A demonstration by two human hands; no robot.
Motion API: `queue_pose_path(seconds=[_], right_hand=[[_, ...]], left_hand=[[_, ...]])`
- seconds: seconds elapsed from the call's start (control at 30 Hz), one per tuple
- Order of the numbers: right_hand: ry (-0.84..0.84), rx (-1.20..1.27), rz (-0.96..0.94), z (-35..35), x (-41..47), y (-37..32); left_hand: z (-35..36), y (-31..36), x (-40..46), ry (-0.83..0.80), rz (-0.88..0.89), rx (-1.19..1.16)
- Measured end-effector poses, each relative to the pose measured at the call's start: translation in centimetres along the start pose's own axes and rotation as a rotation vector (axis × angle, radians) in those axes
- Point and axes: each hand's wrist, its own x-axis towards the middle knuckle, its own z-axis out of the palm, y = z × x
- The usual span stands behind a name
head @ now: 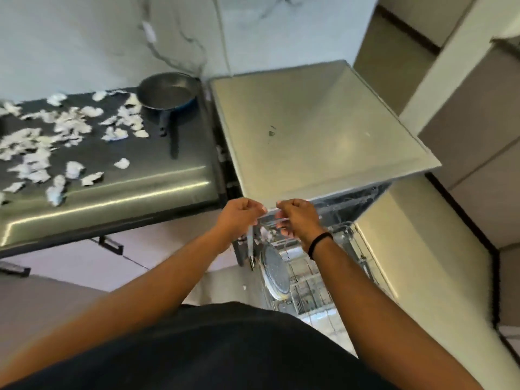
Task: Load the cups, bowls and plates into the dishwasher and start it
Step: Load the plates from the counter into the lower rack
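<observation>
Stood right of a steel table (118, 192): dishwasher (315, 130), wire rack (323, 277) pulled out near its front, plate (275, 273) upright in the rack's left side. Curled over the rack's far edge: left hand (240, 216) and right hand (298, 218), exact grip unclear. Farther left, frying pan (167, 92) among paper scraps (42, 147).

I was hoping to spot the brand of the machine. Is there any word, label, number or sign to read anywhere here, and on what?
None can be read.
The dishwasher top shows only small dark marks, no letters.
The pan and the steel counter bear no text.
</observation>
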Motion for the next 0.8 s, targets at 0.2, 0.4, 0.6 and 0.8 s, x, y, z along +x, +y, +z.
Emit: queue_pose_path(seconds=[0.2,0.4,0.6,0.8], right_hand=[[-0.207,-0.070,-0.179,10.8,-0.9,-6.6],[-0.373,-0.148,-0.233,25.1,-1.7,-8.8],[-0.575,-0.290,-0.207,39.0,-4.2,-8.0],[-0.668,-0.357,-0.200,48.8,-6.4,-7.5]], left_hand=[[-9.8,0.8,-2.7,0.245,0.091,-0.221],[-22.9,-3.7,-5.2,0.469,0.057,-0.416],[-35.6,-10.6,-8.0,0.710,0.004,-0.558],[-43.5,-15.2,-10.4,0.843,-0.054,-0.694]])
